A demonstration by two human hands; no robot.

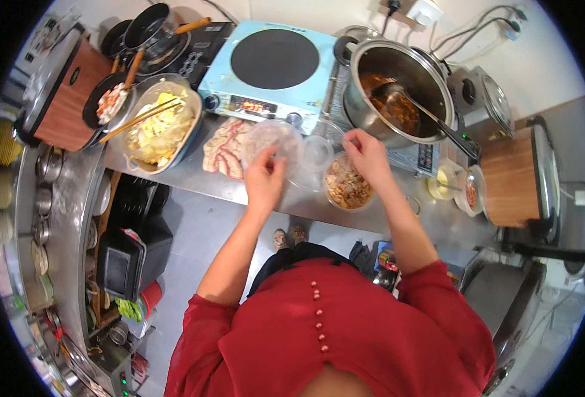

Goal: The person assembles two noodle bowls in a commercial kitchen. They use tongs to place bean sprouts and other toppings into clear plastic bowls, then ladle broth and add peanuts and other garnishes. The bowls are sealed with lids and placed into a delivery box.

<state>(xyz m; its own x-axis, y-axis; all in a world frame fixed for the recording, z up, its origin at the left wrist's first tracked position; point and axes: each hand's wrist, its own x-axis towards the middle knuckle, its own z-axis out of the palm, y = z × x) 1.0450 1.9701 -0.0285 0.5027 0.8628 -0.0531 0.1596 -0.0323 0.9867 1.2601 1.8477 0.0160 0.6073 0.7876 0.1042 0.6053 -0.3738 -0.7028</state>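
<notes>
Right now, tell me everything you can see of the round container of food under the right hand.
The round container looks like clear plastic, open-topped and filled with brownish chopped food. It stands upright on the steel counter near its front edge, before the big steel pot. The right hand hovers over its far rim; contact is unclear. An empty clear tub sits just left.

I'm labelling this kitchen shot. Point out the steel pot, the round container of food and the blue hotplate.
steel pot [365, 99], head view, on its outer left wall.
round container of food [346, 185], head view, on the food inside it.
blue hotplate [216, 79], head view, on its pale blue top left of the black disc.
</notes>
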